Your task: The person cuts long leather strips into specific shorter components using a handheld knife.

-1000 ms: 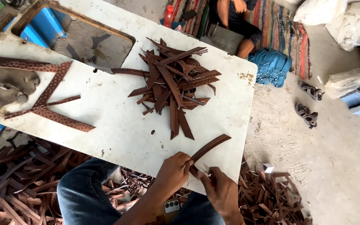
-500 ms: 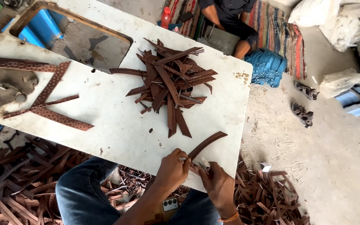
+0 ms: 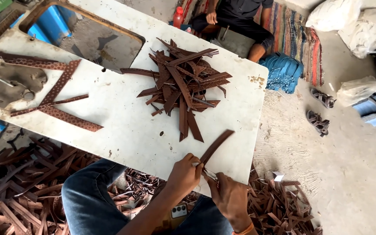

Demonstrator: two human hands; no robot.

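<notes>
My left hand (image 3: pixel 187 173) grips the lower end of a long brown leather strip (image 3: pixel 217 145) at the near edge of the white table (image 3: pixel 122 130). The strip slants up and to the right over the tabletop. My right hand (image 3: pixel 229 196) is just below and to the right, closed on a small metal cutting tool (image 3: pixel 209 173) whose tip meets the strip's end. A heap of similar brown strips (image 3: pixel 181 82) lies in the middle of the table, beyond both hands.
Patterned brown strips (image 3: pixel 57 93) lie at the table's left by a worn metal plate (image 3: pixel 5 85). Leather offcuts (image 3: pixel 279 209) cover the floor under the table. Another person (image 3: pixel 240 21) sits on a striped mat beyond the table, beside blue soles (image 3: pixel 283 74) and sandals (image 3: pixel 320 111).
Both hands stay at the table edge on the same strip. The strip's free end has tilted slightly, and the view has shifted a little.
</notes>
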